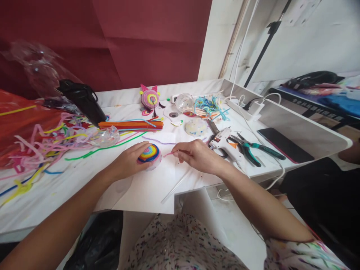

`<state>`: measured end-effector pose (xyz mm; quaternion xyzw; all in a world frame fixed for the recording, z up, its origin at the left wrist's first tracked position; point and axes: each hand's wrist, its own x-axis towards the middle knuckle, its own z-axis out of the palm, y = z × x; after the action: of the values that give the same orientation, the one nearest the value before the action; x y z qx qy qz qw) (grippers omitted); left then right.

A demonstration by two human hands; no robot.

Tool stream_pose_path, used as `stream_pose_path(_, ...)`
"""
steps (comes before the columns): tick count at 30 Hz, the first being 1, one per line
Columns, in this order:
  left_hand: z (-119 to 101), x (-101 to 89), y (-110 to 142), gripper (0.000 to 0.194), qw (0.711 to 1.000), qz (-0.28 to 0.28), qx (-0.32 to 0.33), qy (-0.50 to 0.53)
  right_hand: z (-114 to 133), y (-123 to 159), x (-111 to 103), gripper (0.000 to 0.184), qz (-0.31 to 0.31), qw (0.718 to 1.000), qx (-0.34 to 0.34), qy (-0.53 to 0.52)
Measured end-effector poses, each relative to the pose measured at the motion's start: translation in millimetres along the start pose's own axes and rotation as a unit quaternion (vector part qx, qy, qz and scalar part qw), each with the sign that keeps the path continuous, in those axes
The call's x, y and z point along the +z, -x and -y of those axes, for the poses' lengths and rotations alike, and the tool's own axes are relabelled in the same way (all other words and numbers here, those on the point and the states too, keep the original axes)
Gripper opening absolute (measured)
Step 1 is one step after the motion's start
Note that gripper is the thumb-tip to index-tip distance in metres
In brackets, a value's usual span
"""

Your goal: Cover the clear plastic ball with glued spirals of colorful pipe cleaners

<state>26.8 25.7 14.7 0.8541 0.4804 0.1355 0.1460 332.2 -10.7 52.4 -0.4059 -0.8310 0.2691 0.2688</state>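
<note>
My left hand (129,161) is closed around the side of a ball (149,154) ringed in blue, yellow, orange and pink pipe cleaner, resting over a white sheet of paper (157,191). To the right of the ball, my right hand (194,154) pinches a pink pipe cleaner (168,154) between thumb and fingertips. The strip points toward the ball; whether it joins the ball is hard to make out. Just beyond my hands lies a purple pipe cleaner (159,141). A clear glue stick (176,187) lies across the paper's right edge.
Colourful pipe cleaners (47,138) heap at left beside a black bottle (83,101) and an orange bundle (132,125). A finished-looking pink ball figure (151,98) stands at the back. At right lie a glue gun (226,142), teal-handled pliers (250,148) and a phone (285,144).
</note>
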Motion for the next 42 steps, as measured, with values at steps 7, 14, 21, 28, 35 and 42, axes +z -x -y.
stream_pose_path(7, 8, -6.2, -2, 0.077, 0.999, 0.018, 0.029, 0.010, -1, 0, 11, 0.023, 0.019, 1.000, -0.005, 0.001)
stream_pose_path(14, 5, -12.3, 0, 0.071, 0.999, 0.017, 0.049, 0.016, -9, -6, 19, 0.025, 0.017, 0.999, -0.029, 0.028)
stream_pose_path(21, 23, -3.2, -3, 0.089, 0.997, 0.004, 0.056, 0.048, -2, -13, 11, 0.021, -0.027, 0.998, -0.017, 0.053)
stream_pose_path(28, 29, 3.2, 3, 0.098, 0.994, -0.002, 0.047, 0.101, -24, -30, 32, 0.026, 0.003, 0.995, -0.064, 0.083)
stream_pose_path(35, 41, 6.0, 5, 0.097, 0.994, -0.021, 0.039, 0.099, -40, -43, 34, 0.027, 0.084, 0.980, -0.048, 0.174)
stream_pose_path(42, 40, 8.3, 4, 0.093, 0.994, -0.028, 0.044, 0.096, -25, -32, 32, 0.014, 0.121, 0.972, -0.022, 0.198)
